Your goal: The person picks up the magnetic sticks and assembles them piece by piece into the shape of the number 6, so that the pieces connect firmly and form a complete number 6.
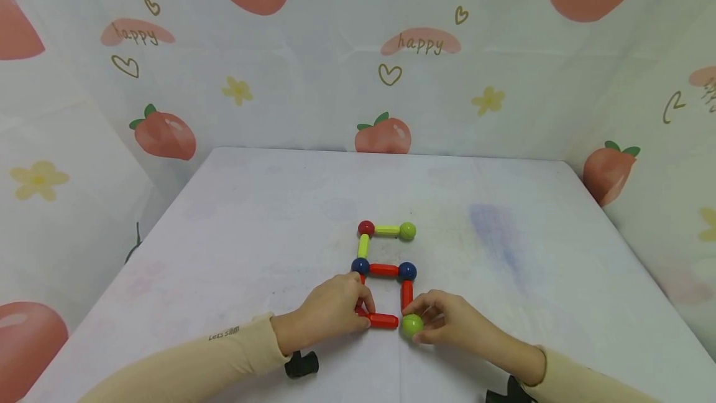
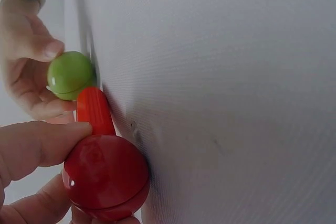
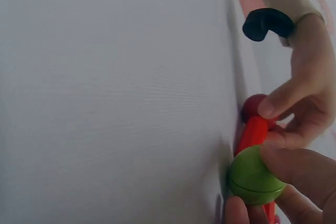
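Note:
On the white table lies a figure of balls and sticks. My left hand [image 1: 335,306] pinches a red ball [image 2: 106,176] at its near left corner; in the head view that ball is hidden behind the hand. From it a red stick [image 1: 383,321] runs right toward a green ball [image 1: 412,325], which my right hand [image 1: 450,322] holds between thumb and fingers. Another red stick [image 1: 407,295] rises from beside the green ball to a blue ball [image 1: 407,271]. Whether the green ball touches both sticks, I cannot tell.
Farther back, a red stick [image 1: 384,270] joins that blue ball to a second blue ball [image 1: 360,266]. Above stand a yellow-green stick [image 1: 363,245], a red ball [image 1: 366,228], another yellow-green stick [image 1: 387,230] and a green ball [image 1: 408,231]. A fruit-patterned cloth [image 1: 313,79] hangs behind the table.

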`<state>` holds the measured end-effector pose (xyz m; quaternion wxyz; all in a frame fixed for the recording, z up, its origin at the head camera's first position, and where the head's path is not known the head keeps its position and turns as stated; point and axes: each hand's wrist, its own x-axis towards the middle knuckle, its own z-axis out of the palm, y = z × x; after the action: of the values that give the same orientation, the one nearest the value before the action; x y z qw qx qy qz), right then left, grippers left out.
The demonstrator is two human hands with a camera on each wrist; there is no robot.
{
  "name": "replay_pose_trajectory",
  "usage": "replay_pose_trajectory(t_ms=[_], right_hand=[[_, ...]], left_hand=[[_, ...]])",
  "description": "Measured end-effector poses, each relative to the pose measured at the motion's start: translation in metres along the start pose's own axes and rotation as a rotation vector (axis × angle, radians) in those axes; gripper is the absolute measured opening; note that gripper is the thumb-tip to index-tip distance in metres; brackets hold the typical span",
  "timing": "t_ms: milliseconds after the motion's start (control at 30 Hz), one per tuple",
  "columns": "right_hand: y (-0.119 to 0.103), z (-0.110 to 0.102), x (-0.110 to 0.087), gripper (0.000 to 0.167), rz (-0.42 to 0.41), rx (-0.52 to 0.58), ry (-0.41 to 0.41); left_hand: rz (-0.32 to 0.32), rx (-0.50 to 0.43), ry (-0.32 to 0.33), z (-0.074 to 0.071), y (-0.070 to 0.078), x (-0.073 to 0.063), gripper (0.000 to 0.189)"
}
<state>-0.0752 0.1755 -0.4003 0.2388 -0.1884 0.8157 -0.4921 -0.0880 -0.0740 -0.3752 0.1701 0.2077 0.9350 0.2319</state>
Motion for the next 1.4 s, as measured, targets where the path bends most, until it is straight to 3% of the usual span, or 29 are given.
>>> replay_pose_trajectory(t_ms=[533, 800, 1000, 1400], right_hand=[[0.0003, 0.0038, 0.0044, 0.03, 0.024, -0.035, 0.009], [-0.0013, 0.0032, 0.0049, 0.03, 0.037, -0.032, 0.01], [-0.0009, 0.0032, 0.0054, 0.03, 0.038, -0.048, 0.01], [-0.0002, 0.0034, 0.0056, 0.03, 0.046, -0.049, 0.005]], left_hand=[[0.018, -0.014, 0.0, 0.0001, -0.0028, 0.001, 0.011], [0.008, 0.029, -0.028, 0.0, 0.0001, 0.0035, 0.015], [0.02, 0.066, -0.011, 0.0028, 0.0008, 0.0036, 0.014], [0.029, 0.009, -0.013, 0.0029, -0.0044, 0.001, 0.014]])
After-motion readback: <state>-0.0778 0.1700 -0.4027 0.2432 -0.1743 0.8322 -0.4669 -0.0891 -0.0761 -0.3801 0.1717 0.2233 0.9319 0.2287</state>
